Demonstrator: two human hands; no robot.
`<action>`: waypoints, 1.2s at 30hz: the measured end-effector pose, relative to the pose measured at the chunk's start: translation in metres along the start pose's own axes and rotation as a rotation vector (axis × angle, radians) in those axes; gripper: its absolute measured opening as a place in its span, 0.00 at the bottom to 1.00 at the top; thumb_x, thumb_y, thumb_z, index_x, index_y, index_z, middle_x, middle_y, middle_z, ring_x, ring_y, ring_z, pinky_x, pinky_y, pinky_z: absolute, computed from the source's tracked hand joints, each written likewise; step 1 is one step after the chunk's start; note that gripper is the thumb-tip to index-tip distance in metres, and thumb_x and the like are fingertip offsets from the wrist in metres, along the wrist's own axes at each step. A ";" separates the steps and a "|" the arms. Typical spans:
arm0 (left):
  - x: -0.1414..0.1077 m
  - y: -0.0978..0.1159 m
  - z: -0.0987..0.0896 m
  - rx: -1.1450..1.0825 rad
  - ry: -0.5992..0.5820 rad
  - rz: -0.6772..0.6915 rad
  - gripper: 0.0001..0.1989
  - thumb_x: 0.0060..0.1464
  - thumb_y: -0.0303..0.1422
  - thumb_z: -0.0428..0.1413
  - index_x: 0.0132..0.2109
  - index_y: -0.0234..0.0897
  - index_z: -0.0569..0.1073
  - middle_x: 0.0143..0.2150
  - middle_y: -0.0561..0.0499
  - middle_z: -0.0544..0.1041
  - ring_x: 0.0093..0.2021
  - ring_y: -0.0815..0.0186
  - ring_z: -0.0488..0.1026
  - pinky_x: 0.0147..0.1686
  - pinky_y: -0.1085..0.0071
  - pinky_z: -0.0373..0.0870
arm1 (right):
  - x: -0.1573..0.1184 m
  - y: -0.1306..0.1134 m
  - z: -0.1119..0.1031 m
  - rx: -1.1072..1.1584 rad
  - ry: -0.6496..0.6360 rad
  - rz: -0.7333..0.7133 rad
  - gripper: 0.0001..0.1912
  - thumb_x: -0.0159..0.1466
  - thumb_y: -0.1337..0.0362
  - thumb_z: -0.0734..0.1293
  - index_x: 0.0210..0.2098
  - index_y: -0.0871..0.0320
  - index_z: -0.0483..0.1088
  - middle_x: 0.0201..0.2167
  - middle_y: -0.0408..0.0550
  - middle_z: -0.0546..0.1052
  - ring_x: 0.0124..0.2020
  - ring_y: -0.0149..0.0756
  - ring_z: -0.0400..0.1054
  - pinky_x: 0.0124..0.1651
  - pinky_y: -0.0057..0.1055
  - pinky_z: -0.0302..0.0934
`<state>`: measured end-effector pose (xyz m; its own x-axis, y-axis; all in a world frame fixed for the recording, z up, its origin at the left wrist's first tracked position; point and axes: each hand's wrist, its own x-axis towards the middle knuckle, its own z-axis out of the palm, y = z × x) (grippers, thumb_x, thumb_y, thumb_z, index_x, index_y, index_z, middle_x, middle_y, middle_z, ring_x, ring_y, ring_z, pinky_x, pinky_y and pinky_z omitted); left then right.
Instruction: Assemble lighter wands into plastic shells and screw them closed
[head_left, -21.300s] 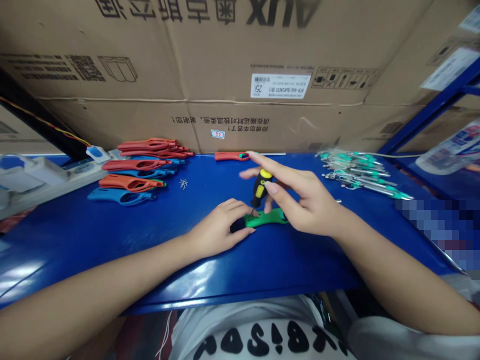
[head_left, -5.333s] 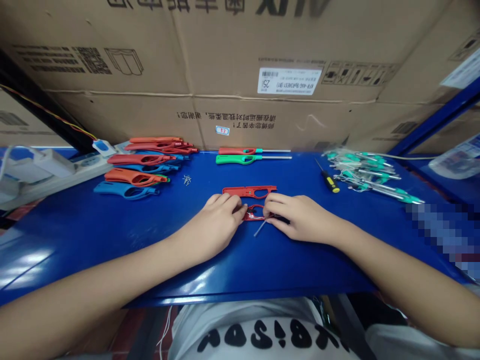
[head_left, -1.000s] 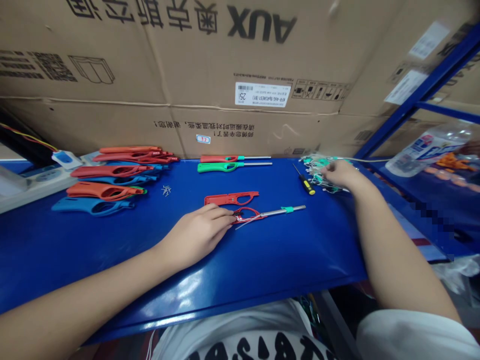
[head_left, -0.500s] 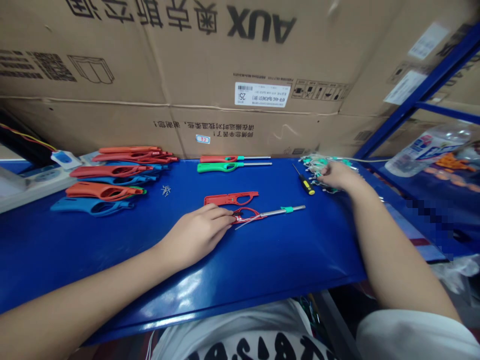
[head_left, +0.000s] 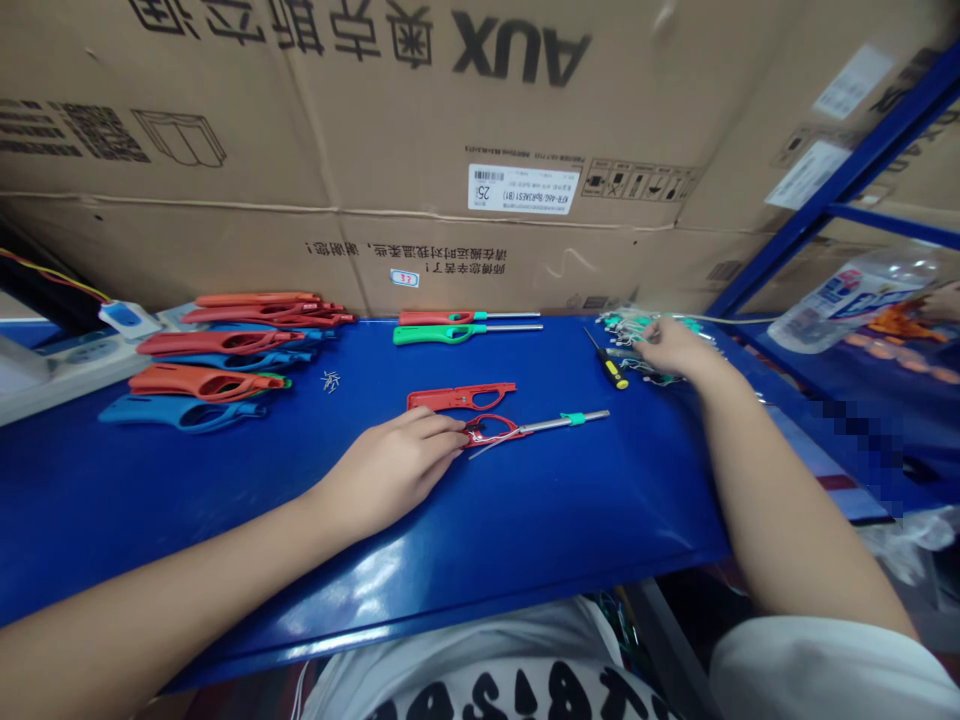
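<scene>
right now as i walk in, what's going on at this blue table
A person's left hand holds one end of a red shell half, with a metal tube at its other end. A second red piece lies just beyond. The right hand is at the pile of green-and-silver parts; whether it grips any is unclear. A screwdriver lies beside the pile.

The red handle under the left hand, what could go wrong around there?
The left hand covers one end of the red handle, and its white wires lie exposed, so a bump could shift them. The right hand is at a jumbled pile, where things might snag. The screwdriver beside that pile could get knocked.
</scene>
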<state>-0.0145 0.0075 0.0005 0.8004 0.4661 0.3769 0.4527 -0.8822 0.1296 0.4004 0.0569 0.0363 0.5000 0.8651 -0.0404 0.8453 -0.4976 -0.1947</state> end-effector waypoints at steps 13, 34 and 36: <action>0.000 0.000 0.000 -0.011 -0.012 -0.010 0.12 0.67 0.29 0.50 0.50 0.38 0.78 0.51 0.47 0.80 0.50 0.58 0.77 0.48 0.61 0.77 | 0.000 -0.001 -0.001 -0.009 -0.003 0.002 0.10 0.60 0.61 0.71 0.35 0.56 0.65 0.29 0.49 0.74 0.32 0.41 0.70 0.33 0.32 0.59; 0.000 -0.001 0.000 0.011 -0.010 -0.002 0.13 0.67 0.29 0.50 0.49 0.37 0.79 0.50 0.47 0.81 0.49 0.58 0.77 0.46 0.62 0.78 | 0.003 0.008 -0.010 -0.058 0.020 -0.017 0.07 0.61 0.68 0.67 0.26 0.55 0.70 0.31 0.56 0.77 0.42 0.53 0.74 0.41 0.38 0.65; 0.000 -0.001 0.000 0.013 -0.010 -0.001 0.13 0.67 0.29 0.50 0.49 0.38 0.79 0.50 0.47 0.81 0.49 0.58 0.77 0.47 0.62 0.78 | 0.003 0.010 -0.010 -0.049 0.014 -0.012 0.05 0.59 0.69 0.68 0.27 0.55 0.71 0.30 0.54 0.78 0.40 0.51 0.74 0.40 0.38 0.66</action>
<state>-0.0150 0.0082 0.0006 0.8038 0.4680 0.3673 0.4587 -0.8807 0.1182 0.4126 0.0537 0.0436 0.4918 0.8704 -0.0245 0.8594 -0.4897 -0.1468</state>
